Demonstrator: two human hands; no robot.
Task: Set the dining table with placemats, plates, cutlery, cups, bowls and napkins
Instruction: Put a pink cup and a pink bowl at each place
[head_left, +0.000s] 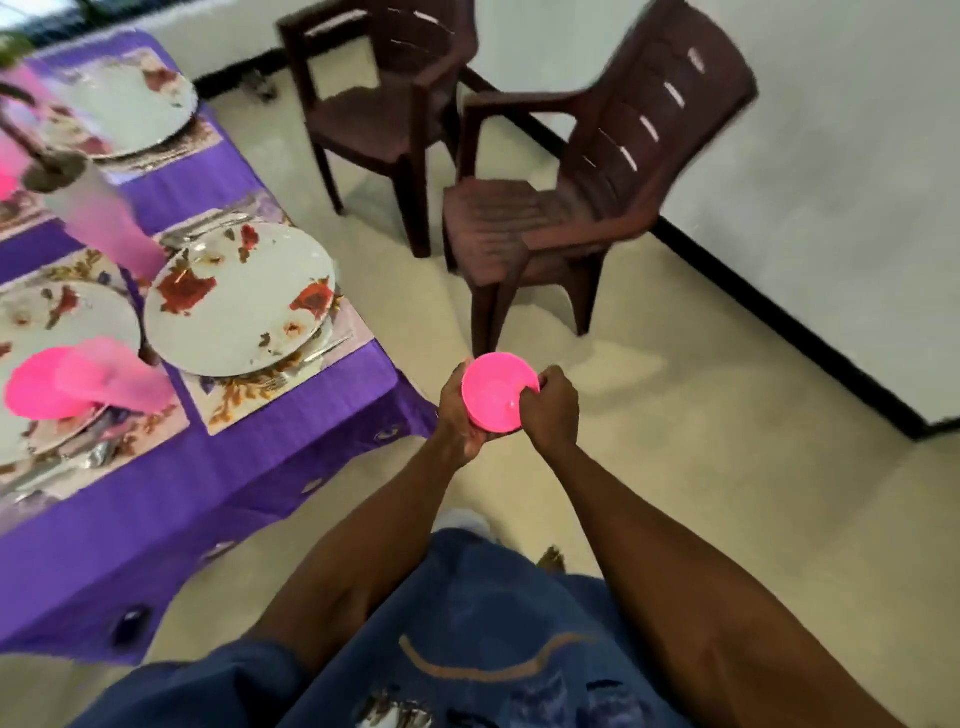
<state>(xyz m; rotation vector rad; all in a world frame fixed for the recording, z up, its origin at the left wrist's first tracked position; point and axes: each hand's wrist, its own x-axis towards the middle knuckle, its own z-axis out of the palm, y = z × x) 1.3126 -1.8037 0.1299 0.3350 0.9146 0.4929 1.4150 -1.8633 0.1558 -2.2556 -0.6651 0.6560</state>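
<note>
I hold a pink plastic bowl (496, 391) in front of me, over the floor to the right of the table. My left hand (460, 415) cups it from below and the left. My right hand (553, 408) grips its right rim. On the purple tablecloth (218, 483) lie floral placemats (270, 395), each under a white floral plate (239, 301). Cutlery (322, 351) lies beside the plates. Another pink bowl (52, 384) sits on the near-left plate, and a blurred pink cup (124, 236) stands between the plates.
Two dark brown plastic chairs (571, 208) stand on the beige floor to the right of the table, against the white wall. The table's corner (410, 410) is just left of my hands. The picture is motion-blurred.
</note>
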